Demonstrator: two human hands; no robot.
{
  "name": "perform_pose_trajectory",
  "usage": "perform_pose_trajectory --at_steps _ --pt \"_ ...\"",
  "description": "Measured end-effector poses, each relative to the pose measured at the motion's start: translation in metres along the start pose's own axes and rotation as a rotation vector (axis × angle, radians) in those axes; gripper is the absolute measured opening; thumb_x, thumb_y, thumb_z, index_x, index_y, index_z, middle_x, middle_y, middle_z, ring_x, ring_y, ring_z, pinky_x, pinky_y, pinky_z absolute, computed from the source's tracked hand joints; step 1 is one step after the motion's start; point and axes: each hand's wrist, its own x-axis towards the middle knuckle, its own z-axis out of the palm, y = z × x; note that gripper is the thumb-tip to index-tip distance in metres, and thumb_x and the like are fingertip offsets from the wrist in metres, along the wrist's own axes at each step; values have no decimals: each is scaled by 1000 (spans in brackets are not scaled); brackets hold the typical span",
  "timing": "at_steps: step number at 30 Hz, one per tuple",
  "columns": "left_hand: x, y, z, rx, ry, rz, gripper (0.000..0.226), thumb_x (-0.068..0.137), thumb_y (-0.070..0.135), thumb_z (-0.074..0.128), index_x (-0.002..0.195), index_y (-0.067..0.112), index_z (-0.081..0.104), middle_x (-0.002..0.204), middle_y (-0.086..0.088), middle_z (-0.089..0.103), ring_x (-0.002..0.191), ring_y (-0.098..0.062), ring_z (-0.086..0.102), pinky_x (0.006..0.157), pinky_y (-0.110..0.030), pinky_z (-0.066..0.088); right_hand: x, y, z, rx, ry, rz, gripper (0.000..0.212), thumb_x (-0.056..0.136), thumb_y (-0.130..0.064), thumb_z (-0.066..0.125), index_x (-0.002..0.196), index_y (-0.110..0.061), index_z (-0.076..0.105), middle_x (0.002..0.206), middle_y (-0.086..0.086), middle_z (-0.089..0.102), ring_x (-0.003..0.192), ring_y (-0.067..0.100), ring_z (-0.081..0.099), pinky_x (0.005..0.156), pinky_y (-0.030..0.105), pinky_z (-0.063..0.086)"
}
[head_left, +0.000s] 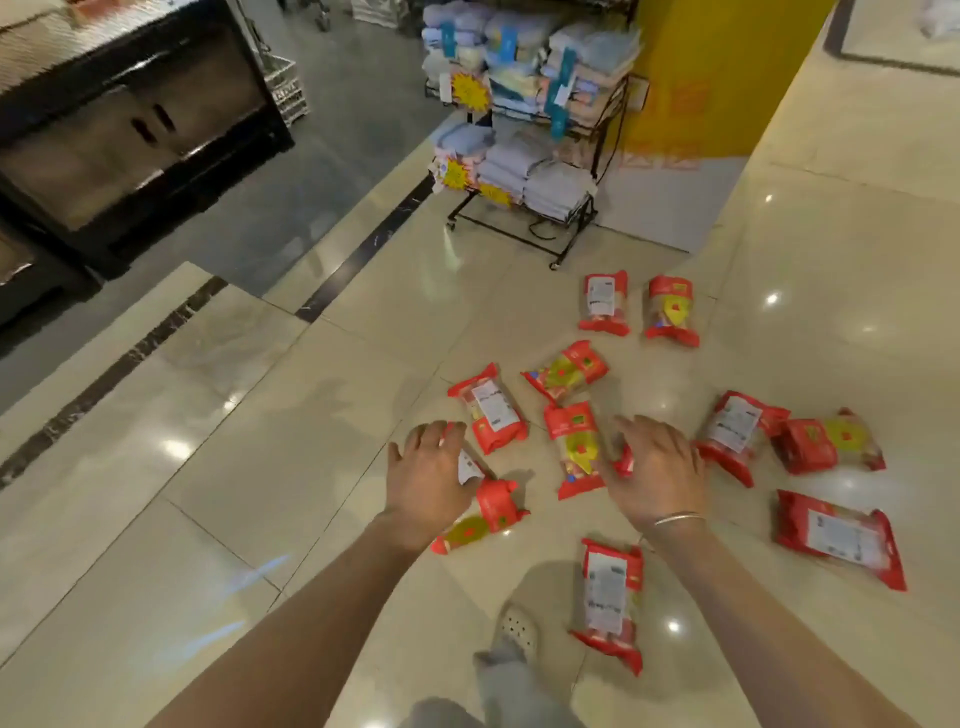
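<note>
Several red snack packets lie scattered on the glossy cream floor tiles (260, 467). My left hand (428, 478) reaches down with fingers spread over a packet (485, 512) whose white label shows beside my palm; whether it touches the packet is unclear. My right hand (657, 467), with a thin bangle at the wrist, hovers fingers spread next to an upright-lying packet (574, 447) and covers most of another small red packet (625, 461). More packets lie further off, such as one (605, 301) at the back and one (839, 538) at the right.
A black wire rack on castors (524, 156) stacked with folded cloths stands behind the packets, beside a yellow pillar (717, 73). A dark cabinet (130, 135) stands at the left on darker flooring. My foot in a pale clog (519, 631) is below the hands.
</note>
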Motion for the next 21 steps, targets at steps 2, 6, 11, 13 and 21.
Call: perform_pose_trajectory --at_steps 2,6,11,13,21 --pt "34 -2 24 29 -68 36 71 87 49 56 148 24 30 153 -2 32 141 -26 29 113 -49 28 11 12 28 0 -78 108 64 82 -48 62 140 -25 49 144 7 49 136 33 38 112 52 29" --pt "106 -7 97 91 -212 89 73 88 47 56 149 22 25 154 -4 32 142 -27 28 115 -48 24 28 50 101 -40 -173 275 66 87 -47 60 146 -29 37 154 3 35 143 28 25 117 49 22" --pt "188 -19 238 192 -360 158 80 88 44 58 151 17 18 155 -8 27 142 -28 26 112 -51 29 36 113 236 -38 -248 488 62 90 -48 55 147 -31 35 158 1 28 146 27 20 116 50 23" --pt "215 -27 305 229 -396 179 83 89 41 59 152 14 13 156 -10 24 143 -29 24 111 -54 30 36 141 298 -23 -281 567 58 92 -48 52 146 -32 36 159 1 25 147 26 16 116 51 23" --pt "292 -83 539 221 -442 23 90 87 23 63 152 7 3 157 -11 18 146 -29 14 113 -62 21 27 271 536 0 -436 826 62 99 -35 45 152 -41 14 164 0 5 150 26 3 117 57 15"
